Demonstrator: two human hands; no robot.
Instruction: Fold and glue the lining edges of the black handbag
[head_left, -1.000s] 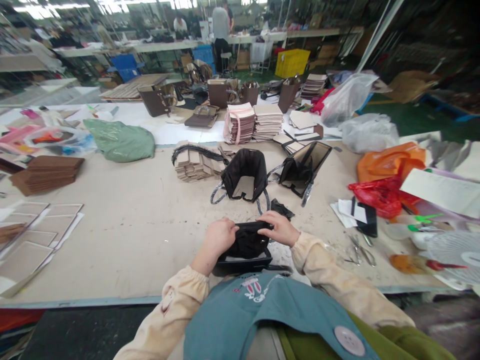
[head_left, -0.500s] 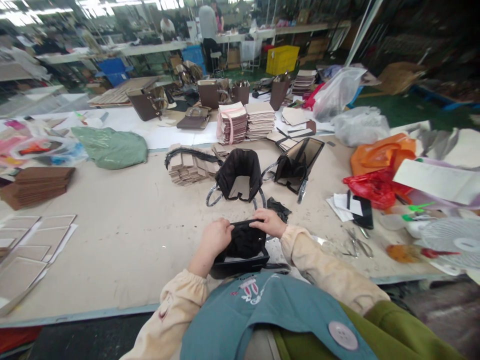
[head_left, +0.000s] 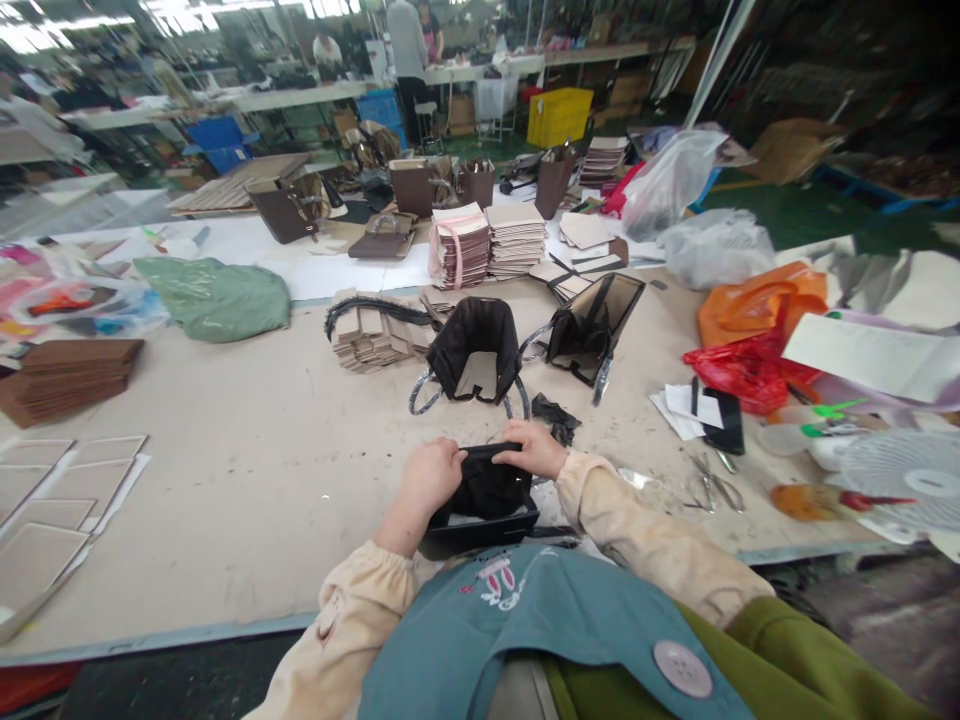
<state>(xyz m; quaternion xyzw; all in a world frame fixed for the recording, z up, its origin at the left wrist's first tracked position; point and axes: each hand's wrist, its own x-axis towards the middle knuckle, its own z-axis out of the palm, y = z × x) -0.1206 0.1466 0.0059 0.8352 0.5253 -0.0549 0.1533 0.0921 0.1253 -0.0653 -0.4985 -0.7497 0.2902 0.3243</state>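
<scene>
The left hand (head_left: 429, 480) and the right hand (head_left: 534, 450) each have their grip pinched on the far rim of the open black bag (head_left: 480, 532), which sits at the near edge of the surface (head_left: 247, 500), just in front of the teal apron (head_left: 442, 620). Working this rim well probably calls for even pressure from both sides, with the dark lining (head_left: 487, 490) held clear of the thumbs. The fingertips behind the rim and the bag's base are hidden, folds inside merge into black, and background workers are blurred.
</scene>
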